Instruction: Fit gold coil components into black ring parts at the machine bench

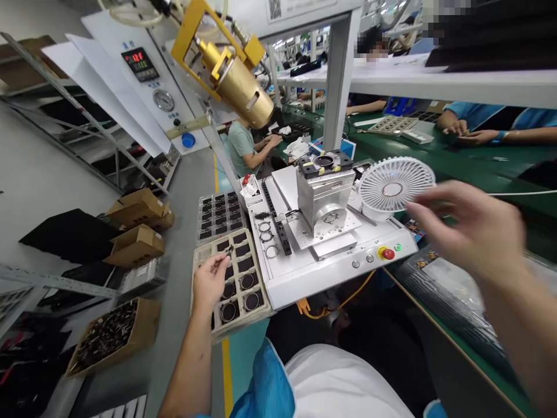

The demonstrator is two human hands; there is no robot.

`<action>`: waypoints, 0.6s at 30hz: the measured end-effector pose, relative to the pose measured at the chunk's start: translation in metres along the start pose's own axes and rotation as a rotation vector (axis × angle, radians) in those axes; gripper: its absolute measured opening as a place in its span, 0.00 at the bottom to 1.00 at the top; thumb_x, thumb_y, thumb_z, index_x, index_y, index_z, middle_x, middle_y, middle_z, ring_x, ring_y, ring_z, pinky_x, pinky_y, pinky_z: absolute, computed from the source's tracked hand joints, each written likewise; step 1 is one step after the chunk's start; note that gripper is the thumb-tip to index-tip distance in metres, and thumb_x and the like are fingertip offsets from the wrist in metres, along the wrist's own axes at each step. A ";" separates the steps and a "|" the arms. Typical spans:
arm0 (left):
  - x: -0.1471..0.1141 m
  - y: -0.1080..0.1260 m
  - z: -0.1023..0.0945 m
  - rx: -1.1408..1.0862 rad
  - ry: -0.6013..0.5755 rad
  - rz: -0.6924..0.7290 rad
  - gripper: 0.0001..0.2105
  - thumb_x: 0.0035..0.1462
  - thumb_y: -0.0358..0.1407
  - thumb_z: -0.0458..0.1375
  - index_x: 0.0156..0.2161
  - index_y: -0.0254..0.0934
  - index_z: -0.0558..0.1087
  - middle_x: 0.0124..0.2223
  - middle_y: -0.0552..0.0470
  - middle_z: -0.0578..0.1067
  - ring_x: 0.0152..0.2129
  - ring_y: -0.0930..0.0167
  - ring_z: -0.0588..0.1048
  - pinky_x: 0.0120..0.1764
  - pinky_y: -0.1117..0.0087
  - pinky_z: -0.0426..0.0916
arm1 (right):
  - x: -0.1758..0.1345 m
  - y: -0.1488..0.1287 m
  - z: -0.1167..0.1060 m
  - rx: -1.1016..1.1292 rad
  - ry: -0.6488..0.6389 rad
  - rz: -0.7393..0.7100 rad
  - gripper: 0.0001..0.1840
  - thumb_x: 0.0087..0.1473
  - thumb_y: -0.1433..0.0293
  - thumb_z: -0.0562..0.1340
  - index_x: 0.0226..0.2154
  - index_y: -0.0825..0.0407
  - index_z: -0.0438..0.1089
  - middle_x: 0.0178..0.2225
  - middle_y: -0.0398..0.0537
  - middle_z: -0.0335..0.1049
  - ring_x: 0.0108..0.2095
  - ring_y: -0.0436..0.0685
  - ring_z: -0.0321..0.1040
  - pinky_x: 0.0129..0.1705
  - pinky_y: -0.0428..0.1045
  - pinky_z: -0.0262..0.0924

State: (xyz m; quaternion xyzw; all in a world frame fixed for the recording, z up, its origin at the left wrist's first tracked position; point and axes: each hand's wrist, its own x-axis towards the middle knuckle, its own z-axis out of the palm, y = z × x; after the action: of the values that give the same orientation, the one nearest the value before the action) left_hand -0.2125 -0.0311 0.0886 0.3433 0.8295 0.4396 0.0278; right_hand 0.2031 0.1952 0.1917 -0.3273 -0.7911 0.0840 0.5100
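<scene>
Tray (249, 319) at your left held ring-framed dark discs (252, 301) in its nearer compartments; over it, your left hand (211, 284) pinched a small dark piece (229, 251). Your right hand (474, 229), fingers parted, hung before the white fan (394, 187).

Single head-worn view, facing forward and down; right hand (474, 232) close, left hand (210, 283) and tray (200, 253) farther.

Machine base (304, 284) at centre, fixture block (324, 200) on it, fan (394, 190) right of the block; left of the base, a compartment tray (243, 320), with a second tray (201, 223) behind; cardboard boxes (139, 247) farther left.
</scene>
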 end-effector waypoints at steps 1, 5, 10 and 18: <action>-0.004 0.008 0.001 -0.061 -0.027 0.056 0.18 0.58 0.49 0.59 0.43 0.35 0.79 0.42 0.42 0.83 0.41 0.61 0.83 0.48 0.59 0.77 | 0.021 -0.005 0.015 0.045 -0.066 -0.085 0.06 0.58 0.63 0.66 0.37 0.46 0.73 0.36 0.51 0.75 0.34 0.60 0.73 0.33 0.56 0.68; -0.009 0.047 0.002 -0.258 -0.131 0.329 0.13 0.62 0.47 0.60 0.38 0.38 0.77 0.49 0.41 0.80 0.48 0.61 0.80 0.52 0.59 0.77 | 0.112 -0.008 0.073 0.135 -0.247 -0.249 0.12 0.53 0.68 0.68 0.42 0.51 0.76 0.47 0.55 0.73 0.52 0.67 0.69 0.55 0.64 0.66; 0.004 0.102 0.005 -0.364 -0.276 0.521 0.09 0.65 0.42 0.60 0.39 0.39 0.75 0.61 0.39 0.75 0.58 0.59 0.75 0.59 0.54 0.72 | 0.170 -0.002 0.101 0.301 -0.622 -0.212 0.15 0.43 0.76 0.72 0.38 0.52 0.80 0.33 0.44 0.75 0.40 0.60 0.73 0.53 0.61 0.66; 0.061 0.216 0.054 -0.339 -0.238 0.814 0.09 0.64 0.41 0.59 0.40 0.37 0.75 0.56 0.41 0.79 0.53 0.61 0.78 0.57 0.57 0.72 | 0.136 -0.005 0.093 0.495 -0.196 -0.046 0.16 0.53 0.65 0.69 0.43 0.56 0.76 0.44 0.53 0.78 0.46 0.58 0.75 0.55 0.57 0.69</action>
State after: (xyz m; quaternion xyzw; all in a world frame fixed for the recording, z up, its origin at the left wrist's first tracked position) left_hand -0.1224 0.1256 0.2329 0.6803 0.5344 0.5016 0.0038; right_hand 0.0844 0.2925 0.2530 -0.1647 -0.7994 0.2945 0.4971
